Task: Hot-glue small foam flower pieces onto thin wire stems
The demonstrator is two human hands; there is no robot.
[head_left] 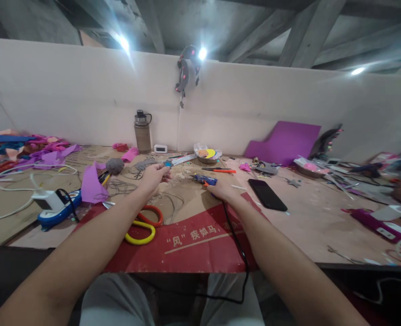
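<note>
Snagging the slack black cord (247, 269) could jerk the blue-and-orange tool (205, 179) that the right hand (219, 189) grips, while the left hand (155, 175) pinches a small blue piece (167, 164).

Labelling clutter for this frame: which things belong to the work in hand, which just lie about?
In use, judging by the hands:
small blue piece, at the left hand's fingertips
blue corded tool, in the right hand

Apparently just lying about:
black phone
drink bottle
scissors
purple sheet
</note>
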